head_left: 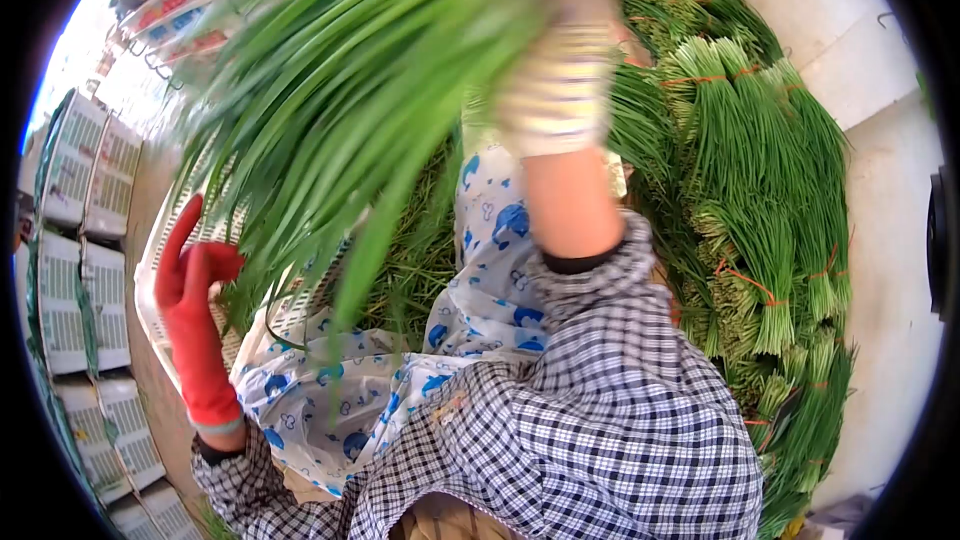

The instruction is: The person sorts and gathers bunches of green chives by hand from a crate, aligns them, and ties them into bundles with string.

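My right hand [562,90], in a striped pale glove and smeared by motion, grips a big bunch of green chives [340,110] by its stem end at the top. The long leaves fan out to the left and hang down, their tips blurred. To the lower left is my left hand [195,305], in a red rubber glove. One finger points up and the others curve loosely apart, close to the hanging leaf tips. Whether it touches them I cannot tell. Behind the leaves stands a white plastic basket [150,285], partly hidden.
Tied bundles of chives [740,160] with orange bands are stacked on my right beside a pale wall [890,190]. Loose green trimmings [410,275] lie beyond my blue-patterned apron [500,290]. White slotted crates [80,290] are stacked at far left.
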The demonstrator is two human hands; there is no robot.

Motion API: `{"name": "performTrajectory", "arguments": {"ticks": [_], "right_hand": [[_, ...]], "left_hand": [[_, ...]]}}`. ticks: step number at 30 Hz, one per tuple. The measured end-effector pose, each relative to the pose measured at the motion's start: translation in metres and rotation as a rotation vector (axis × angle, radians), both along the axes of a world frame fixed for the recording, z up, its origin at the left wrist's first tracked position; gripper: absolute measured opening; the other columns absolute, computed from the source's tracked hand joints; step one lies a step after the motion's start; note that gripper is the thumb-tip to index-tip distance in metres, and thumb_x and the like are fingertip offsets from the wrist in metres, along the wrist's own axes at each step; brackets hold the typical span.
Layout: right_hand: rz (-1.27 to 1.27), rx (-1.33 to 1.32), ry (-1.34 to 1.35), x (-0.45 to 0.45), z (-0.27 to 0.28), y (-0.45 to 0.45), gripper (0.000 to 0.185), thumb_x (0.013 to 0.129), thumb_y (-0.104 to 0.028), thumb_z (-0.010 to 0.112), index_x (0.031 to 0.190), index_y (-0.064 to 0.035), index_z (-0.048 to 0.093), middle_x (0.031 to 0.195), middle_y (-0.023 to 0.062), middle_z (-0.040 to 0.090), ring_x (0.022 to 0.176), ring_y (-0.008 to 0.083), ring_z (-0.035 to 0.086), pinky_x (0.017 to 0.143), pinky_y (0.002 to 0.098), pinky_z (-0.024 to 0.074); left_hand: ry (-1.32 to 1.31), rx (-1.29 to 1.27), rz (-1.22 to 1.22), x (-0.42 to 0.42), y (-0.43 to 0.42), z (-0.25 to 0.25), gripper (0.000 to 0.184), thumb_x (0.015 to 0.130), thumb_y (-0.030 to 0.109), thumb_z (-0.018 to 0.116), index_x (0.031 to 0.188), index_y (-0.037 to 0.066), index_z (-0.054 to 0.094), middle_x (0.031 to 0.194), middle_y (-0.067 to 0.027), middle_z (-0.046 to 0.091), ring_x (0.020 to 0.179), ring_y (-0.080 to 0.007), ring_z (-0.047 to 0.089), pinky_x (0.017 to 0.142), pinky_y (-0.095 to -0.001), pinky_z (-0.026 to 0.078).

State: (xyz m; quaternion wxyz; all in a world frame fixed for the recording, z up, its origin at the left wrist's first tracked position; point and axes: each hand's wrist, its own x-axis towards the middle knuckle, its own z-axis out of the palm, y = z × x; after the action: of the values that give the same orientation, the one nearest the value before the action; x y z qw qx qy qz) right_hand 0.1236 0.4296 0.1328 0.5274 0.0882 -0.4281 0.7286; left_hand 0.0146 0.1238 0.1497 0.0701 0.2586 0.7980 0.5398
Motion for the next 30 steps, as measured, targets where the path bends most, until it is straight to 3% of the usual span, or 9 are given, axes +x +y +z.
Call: {"name": "performTrajectory", "arguments": {"ticks": [3,4,7,9,15,19,24,28,30], "right_hand": [[-0.575,-0.097,0.118,0.124,0.029,0.088,0.038,0.096,-0.028,0.048,0.117,0.0009,0.06,0.113,0.0144,0.064,0.1,0.0192,0.063,0.093,0.0331,0.0521],[-0.746,-0.129,0.161,0.137,0.053,0.064,0.039,0.095,-0.026,0.046,0.119,0.0021,0.059,0.118,0.0191,0.063,0.109,0.0278,0.061,0.099,0.0433,0.0492],[-0.477,0.069,0.194,0.241,0.072,0.09,0.038,0.087,-0.019,0.057,0.115,0.0068,0.059,0.112,0.0238,0.064,0.106,0.0342,0.063,0.096,0.0467,0.051],[-0.56,0.174,0.011,0.294,0.076,0.097,0.045,0.084,-0.016,0.057,0.12,0.0118,0.055,0.118,0.0303,0.06,0.108,0.0392,0.062,0.1,0.0499,0.0482],[-1.178,0.79,-0.686,0.332,0.042,0.116,0.04,0.082,0.003,0.065,0.121,0.005,0.056,0.117,0.0231,0.063,0.112,0.036,0.06,0.105,0.0476,0.043],[-1.149,0.681,-1.223,0.326,0.001,0.114,0.044,0.078,0.003,0.07,0.118,-0.002,0.056,0.127,0.0186,0.057,0.111,0.0266,0.058,0.103,0.0359,0.0453],[-0.586,0.05,-1.096,0.29,-0.053,0.128,0.042,0.079,0.008,0.063,0.119,0.0005,0.055,0.108,0.013,0.063,0.097,0.0189,0.063,0.084,0.0306,0.0557],[-0.46,0.144,-1.302,0.228,-0.085,0.141,0.035,0.075,0.006,0.062,0.11,-0.0025,0.061,0.092,0.0054,0.069,0.085,0.0174,0.067,0.076,0.0276,0.0551],[-0.515,0.583,-1.501,0.209,-0.099,0.157,0.032,0.077,-0.001,0.061,0.109,-0.0044,0.062,0.092,0.0112,0.069,0.083,0.0262,0.067,0.074,0.0328,0.0546]], "left_hand": [[0.089,0.002,-0.221,-0.026,0.041,-0.045,0.043,0.09,0.001,0.058,0.133,0.006,0.056,0.101,-0.0048,0.067,0.096,-0.0131,0.062,0.088,-0.0267,0.048],[0.206,-0.085,-0.297,-0.026,0.062,-0.05,0.045,0.088,0.0,0.06,0.132,0.006,0.056,0.107,-0.0066,0.068,0.101,-0.0175,0.063,0.092,-0.029,0.048],[0.653,-0.257,-0.609,-0.022,0.137,-0.062,0.049,0.08,0.005,0.067,0.128,0.01,0.059,0.128,-0.0125,0.059,0.124,-0.0324,0.051,0.103,-0.0389,0.041],[0.846,-0.291,-0.722,-0.016,0.192,-0.085,0.049,0.077,0.007,0.067,0.125,0.014,0.061,0.136,-0.0134,0.052,0.132,-0.039,0.041,0.107,-0.0453,0.036],[1.02,-0.291,-0.973,0.004,0.332,-0.149,0.054,0.075,0.01,0.069,0.127,0.02,0.06,0.15,-0.0112,0.038,0.142,-0.0379,0.024,0.115,-0.0497,0.023],[1.02,-0.251,-1.062,0.009,0.377,-0.182,0.046,0.078,0.016,0.068,0.124,0.018,0.061,0.151,-0.0103,0.035,0.143,-0.0387,0.021,0.117,-0.0507,0.018],[0.941,-0.243,-1.122,0.021,0.388,-0.19,0.036,0.083,0.021,0.066,0.118,0.014,0.064,0.149,-0.0107,0.039,0.141,-0.0391,0.025,0.115,-0.0504,0.021],[0.937,-0.193,-1.118,0.024,0.378,-0.198,0.029,0.084,0.02,0.066,0.112,0.013,0.065,0.142,-0.0102,0.046,0.136,-0.0367,0.035,0.112,-0.0484,0.027],[0.88,-0.121,-0.976,0.024,0.375,-0.205,0.02,0.083,0.017,0.067,0.102,0.012,0.067,0.133,-0.008,0.055,0.125,-0.0323,0.047,0.104,-0.0447,0.034]]}}
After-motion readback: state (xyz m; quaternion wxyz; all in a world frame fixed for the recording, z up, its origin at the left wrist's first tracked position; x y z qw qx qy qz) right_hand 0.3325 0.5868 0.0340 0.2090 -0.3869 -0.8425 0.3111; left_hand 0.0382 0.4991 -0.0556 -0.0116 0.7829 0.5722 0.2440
